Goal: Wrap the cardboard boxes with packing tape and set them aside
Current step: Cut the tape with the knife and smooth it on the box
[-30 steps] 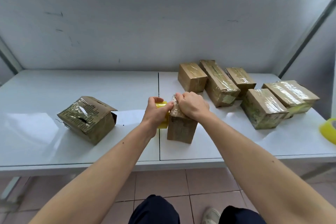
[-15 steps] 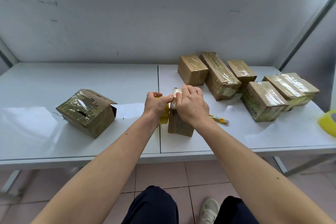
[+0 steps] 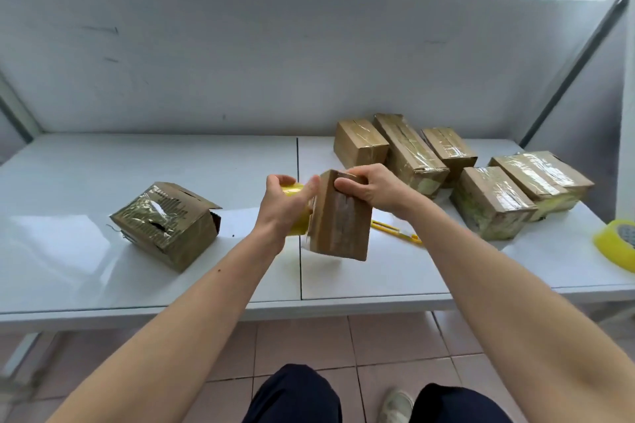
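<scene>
The right hand [image 3: 372, 189] had its grip curled over the top end of a small cardboard box [image 3: 340, 220], fingers on the near face and thumb behind, holding it tilted and lifted off the white bench [image 3: 137, 271]. Just left of that grip, the left hand [image 3: 285, 206] was wrapped around a yellow tape roll [image 3: 298, 213], its thumb reaching across to touch the box's upper edge, the roll pressed against the box's left side. Below and right of the right grip, a yellow cutter [image 3: 395, 229] lay on the bench, partly hidden behind the box. Beyond that grip, to its right, stood a cluster of taped boxes [image 3: 491, 203]. Well left of the left grip lay an opened box [image 3: 166, 223] with a torn, shiny face. A second tape roll [image 3: 616, 244] sat at the far right edge.
</scene>
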`<action>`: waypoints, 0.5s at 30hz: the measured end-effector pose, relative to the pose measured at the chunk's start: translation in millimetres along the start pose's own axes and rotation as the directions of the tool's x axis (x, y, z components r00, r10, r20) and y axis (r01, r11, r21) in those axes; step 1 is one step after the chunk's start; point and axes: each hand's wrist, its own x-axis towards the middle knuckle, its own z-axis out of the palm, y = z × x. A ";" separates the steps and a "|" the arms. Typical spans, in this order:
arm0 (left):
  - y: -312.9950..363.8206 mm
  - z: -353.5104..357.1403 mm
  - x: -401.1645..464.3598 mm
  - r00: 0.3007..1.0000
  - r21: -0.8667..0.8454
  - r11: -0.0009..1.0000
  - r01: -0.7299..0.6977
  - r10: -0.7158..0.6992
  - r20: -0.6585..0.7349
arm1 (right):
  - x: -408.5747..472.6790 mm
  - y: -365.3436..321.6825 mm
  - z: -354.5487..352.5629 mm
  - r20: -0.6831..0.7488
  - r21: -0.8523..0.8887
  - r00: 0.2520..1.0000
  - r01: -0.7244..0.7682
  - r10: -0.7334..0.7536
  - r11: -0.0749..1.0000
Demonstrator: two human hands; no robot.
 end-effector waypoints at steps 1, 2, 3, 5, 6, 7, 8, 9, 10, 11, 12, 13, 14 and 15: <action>-3.7 -2.3 0.8 1.000 0.045 0.999 -0.011 0.011 0.007 | 8.3 0.5 0.6 0.093 0.030 0.994 -0.058 0.055 0.998; -7.5 -3.3 1.9 1.000 0.078 0.997 -0.008 0.007 0.009 | 17.0 2.7 5.4 0.134 0.052 0.986 -0.103 0.095 0.993; -10.3 -3.7 2.4 1.000 0.086 0.996 0.015 -0.016 0.008 | 24.5 4.3 13.0 0.123 0.069 0.984 -0.137 0.128 0.988; -17.3 -2.8 10.9 0.997 0.069 0.995 0.071 -0.072 0.001 | 38.8 9.5 29.1 0.020 0.009 0.987 -0.161 0.161 0.987; -21.6 -1.9 16.1 0.996 0.061 0.994 0.091 -0.091 -0.002 | 44.1 13.0 36.6 -0.025 -0.074 0.987 -0.163 0.162 0.984; -24.0 -1.5 18.1 0.995 0.049 0.994 0.097 -0.096 -0.006 | 46.4 15.5 42.6 -0.054 -0.147 0.986 -0.164 0.157 0.975; -25.6 0.1 18.8 0.996 0.034 0.995 0.092 -0.092 -0.007 | 46.7 17.9 48.4 -0.073 -0.189 0.985 -0.168 0.157 0.967; -26.7 2.5 20.5 0.996 0.027 0.996 0.090 -0.090 -0.009 | 47.0 20.9 53.2 -0.083 -0.218 0.983 -0.178 0.163 0.960; -28.5 4.6 23.1 0.996 0.032 0.996 0.089 -0.088 -0.019 | 45.2 21.9 57.2 -0.097 -0.267 0.982 -0.185 0.165 0.946; -31.4 7.0 25.5 0.995 0.037 0.995 0.090 -0.089 -0.037 | 42.0 22.5 60.7 -0.116 -0.333 0.980 -0.192 0.162 0.923; -32.7 8.8 27.3 0.995 0.033 0.996 0.084 -0.082 -0.060 | 39.6 21.4 63.3 -0.141 -0.393 0.978 -0.196 0.152 0.898; -31.9 10.1 26.4 0.994 0.032 0.996 0.084 -0.081 -0.079 | 37.3 18.0 65.2 -0.166 -0.433 0.975 -0.204 0.144 0.878; -30.3 11.4 24.3 0.992 0.033 0.996 0.087 -0.084 -0.093 | 34.8 14.3 65.6 -0.190 -0.451 0.970 -0.225 0.154 0.864; -26.9 12.2 21.7 0.991 0.036 0.995 0.093 -0.089 -0.103 | 32.7 11.1 65.5 -0.209 -0.461 0.962 -0.253 0.173 0.851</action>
